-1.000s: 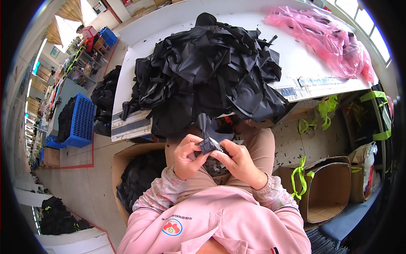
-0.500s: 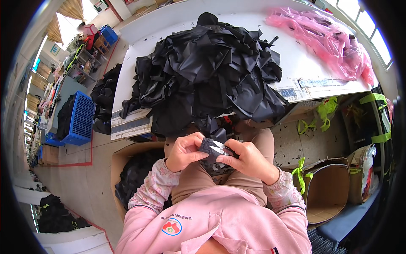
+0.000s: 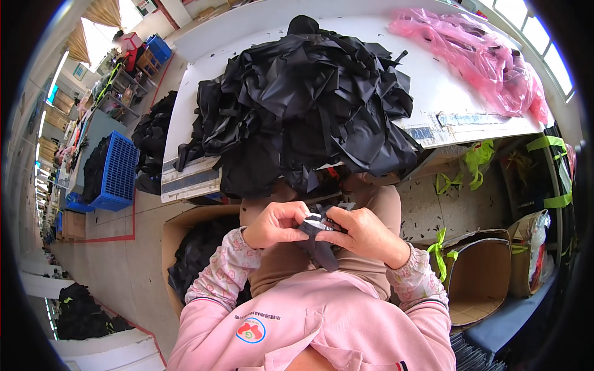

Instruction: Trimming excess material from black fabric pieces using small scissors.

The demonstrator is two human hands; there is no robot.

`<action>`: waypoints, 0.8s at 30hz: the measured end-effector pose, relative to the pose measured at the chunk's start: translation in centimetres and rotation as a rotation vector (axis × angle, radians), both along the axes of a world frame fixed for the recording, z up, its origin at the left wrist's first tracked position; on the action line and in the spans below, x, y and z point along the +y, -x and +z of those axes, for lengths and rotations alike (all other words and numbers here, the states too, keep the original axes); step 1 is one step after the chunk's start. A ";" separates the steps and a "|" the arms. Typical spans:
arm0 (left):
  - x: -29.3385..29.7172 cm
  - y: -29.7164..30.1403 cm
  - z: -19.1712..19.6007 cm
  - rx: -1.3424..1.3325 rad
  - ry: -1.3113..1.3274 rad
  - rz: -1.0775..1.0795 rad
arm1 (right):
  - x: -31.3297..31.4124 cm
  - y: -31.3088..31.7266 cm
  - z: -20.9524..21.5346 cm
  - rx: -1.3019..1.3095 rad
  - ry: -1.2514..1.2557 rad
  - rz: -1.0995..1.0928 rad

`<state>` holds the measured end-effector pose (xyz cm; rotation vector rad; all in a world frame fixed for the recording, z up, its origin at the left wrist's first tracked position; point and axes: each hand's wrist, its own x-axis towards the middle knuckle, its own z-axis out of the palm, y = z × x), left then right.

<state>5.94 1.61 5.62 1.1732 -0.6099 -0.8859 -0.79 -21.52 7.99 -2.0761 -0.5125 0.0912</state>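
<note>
My left hand (image 3: 275, 225) pinches the edge of a small black fabric piece (image 3: 319, 252) between thumb and fingers, above my lap. Closed beside it, my right hand (image 3: 366, 232) holds thread snips, whose pale metal blades (image 3: 314, 217) show partly at the fabric's upper edge. The fingers and the cloth hide the rest of the snips. The fabric's lower end hangs toward my body. Just beyond my knees, a large heap of black fabric pieces (image 3: 303, 99) covers the middle of the white table (image 3: 189, 80) and droops over its near edge.
Pink plastic sheeting (image 3: 473, 62) lies at the table's right. An open cardboard box (image 3: 479, 278) stands at my right, and another box (image 3: 176, 238) with black pieces at my left. A blue crate (image 3: 116, 173) sits farther left. Black scraps litter the floor.
The fabric piece has been turned, and its loose end now hangs toward me instead of away. The snips' blades, spread across the cloth before, are now mostly hidden. Both hands stay close together.
</note>
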 end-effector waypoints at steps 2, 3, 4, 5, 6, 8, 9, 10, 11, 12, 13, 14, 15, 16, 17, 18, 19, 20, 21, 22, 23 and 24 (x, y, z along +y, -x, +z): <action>0.1 0.0 -0.2 -0.007 0.014 -0.010 | -0.1 0.1 -0.1 0.002 0.015 -0.003; 0.1 -0.1 -0.2 -0.018 0.007 -0.018 | -0.2 0.1 -0.2 0.003 0.015 -0.002; 0.2 -0.1 -0.2 -0.028 0.001 -0.026 | -0.3 0.2 -0.3 0.011 0.009 -0.008; 0.2 -0.1 -0.2 -0.028 0.002 -0.026 | -0.3 0.2 -0.4 0.019 0.002 -0.014; 0.1 0.0 -0.2 -0.001 0.004 -0.033 | -0.4 0.3 -0.5 0.020 0.003 -0.013; 0.2 0.0 -0.2 0.026 0.007 -0.037 | -0.5 0.4 -0.8 0.020 0.004 -0.004; 0.3 -0.2 -0.2 0.046 0.005 -0.073 | -0.5 0.4 -0.7 0.021 0.004 -0.002; 0.4 -0.3 -0.3 0.067 0.002 -0.109 | -0.5 0.5 -0.6 0.020 -0.001 0.009; 0.5 -0.6 -0.2 0.069 0.003 -0.107 | -0.5 0.6 -0.5 0.020 -0.006 0.021; 0.6 -0.9 -0.1 0.084 -0.004 -0.170 | -0.6 0.6 -0.7 0.023 -0.005 0.023; 0.7 -1.2 0.1 0.099 -0.011 -0.233 | -0.6 0.6 -0.9 -0.007 -0.003 0.028; 0.7 -1.5 0.4 0.103 -0.010 -0.230 | -0.7 0.7 -1.0 -0.037 -0.001 0.032; 0.6 -1.8 0.9 0.117 -0.021 -0.292 | -0.7 0.8 -1.0 -0.034 0.000 0.035; 0.6 -2.1 1.2 0.130 -0.034 -0.353 | -0.8 0.7 -0.7 -0.004 -0.016 0.063; 0.7 -2.2 1.2 0.180 -0.049 -0.342 | -0.9 0.7 -0.5 0.027 -0.031 0.090; 0.7 -2.4 1.2 0.182 -0.049 -0.338 | -0.9 0.8 -0.4 0.028 -0.032 0.094; 0.8 -2.7 1.2 0.179 -0.054 -0.377 | -1.0 0.8 -0.3 0.067 -0.045 0.117; 0.8 -3.0 1.2 0.175 -0.059 -0.416 | -1.1 0.8 -0.3 0.105 -0.058 0.139; 0.7 -3.2 1.2 0.175 -0.057 -0.415 | -1.1 0.8 -0.3 0.105 -0.057 0.141; 0.7 -3.3 1.2 0.176 -0.067 -0.450 | -1.1 0.8 -0.4 0.106 -0.071 0.164; 0.7 -3.4 1.3 0.176 -0.077 -0.487 | -1.1 0.8 -0.5 0.106 -0.085 0.188; 0.7 -3.4 1.3 0.177 -0.076 -0.485 | -1.1 0.8 -0.5 0.107 -0.084 0.189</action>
